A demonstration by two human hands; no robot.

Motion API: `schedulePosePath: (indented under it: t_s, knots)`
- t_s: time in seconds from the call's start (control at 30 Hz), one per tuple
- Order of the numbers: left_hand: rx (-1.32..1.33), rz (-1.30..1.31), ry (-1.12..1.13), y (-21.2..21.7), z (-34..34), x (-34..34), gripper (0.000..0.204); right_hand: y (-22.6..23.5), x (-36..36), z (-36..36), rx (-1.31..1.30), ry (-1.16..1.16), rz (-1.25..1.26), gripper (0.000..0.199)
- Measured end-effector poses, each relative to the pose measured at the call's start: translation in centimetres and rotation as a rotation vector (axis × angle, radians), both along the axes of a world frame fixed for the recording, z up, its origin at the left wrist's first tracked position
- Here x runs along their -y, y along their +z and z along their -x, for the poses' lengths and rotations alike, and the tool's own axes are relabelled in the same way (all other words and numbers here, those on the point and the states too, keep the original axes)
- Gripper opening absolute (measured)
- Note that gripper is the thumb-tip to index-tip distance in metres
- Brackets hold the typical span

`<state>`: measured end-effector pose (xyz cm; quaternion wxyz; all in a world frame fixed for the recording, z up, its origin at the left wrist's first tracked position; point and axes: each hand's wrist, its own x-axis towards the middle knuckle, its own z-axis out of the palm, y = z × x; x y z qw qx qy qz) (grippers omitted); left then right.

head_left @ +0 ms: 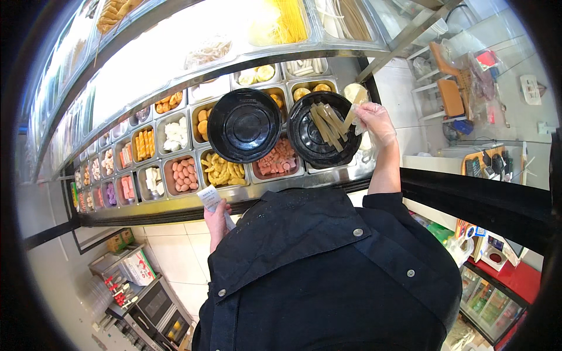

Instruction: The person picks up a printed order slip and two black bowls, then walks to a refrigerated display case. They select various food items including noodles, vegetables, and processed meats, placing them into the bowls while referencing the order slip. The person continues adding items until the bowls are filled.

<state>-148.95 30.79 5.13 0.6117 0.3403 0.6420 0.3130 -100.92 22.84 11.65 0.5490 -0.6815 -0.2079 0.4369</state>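
Observation:
My right hand [377, 121], in a thin clear plastic glove, pinches a flat grey-green strip [350, 119] at the right rim of a black bowl [304, 153]. More strips of the same kind [328, 124] lie loosely in that bowl. Beside it on the left sits a second black bowl [244, 126] with nothing in it. Both bowls rest over the metal food pans. Lower down, by the counter's front edge, my left hand [217, 221] is closed on a white printed paper slip [209, 198].
Steel pans hold yellow curled pieces [223, 169], pink sausages [185, 175], diced pink meat [277, 159] and white balls [174, 134]. A metal-framed shelf [246, 61] with trays of noodles [281, 23] crosses above the far side. A post [404, 38] rises at the right.

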Motion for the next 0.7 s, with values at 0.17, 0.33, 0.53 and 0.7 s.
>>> schedulePosePath:
  t_s: [0.17,0.33,0.53,0.7]
  knots:
    - [-0.032,0.027,0.013,-0.1,-0.3,-0.7,0.027,-1.5,-0.2,-0.3,-0.146,-0.076,-0.118,0.013]
    - [-0.036,0.049,-0.016,-0.3,-0.7,-1.4,0.023,-4.2,-1.9,0.9,0.755,0.563,0.495,0.027]
    - [-0.034,0.030,-0.005,-0.4,-1.0,-2.6,0.027,0.8,-4.5,0.4,0.403,0.252,0.131,0.026]
    - [0.047,0.038,0.037,-0.4,-1.4,-3.1,0.028,10.3,-9.7,-5.1,0.814,0.034,0.074,0.020]
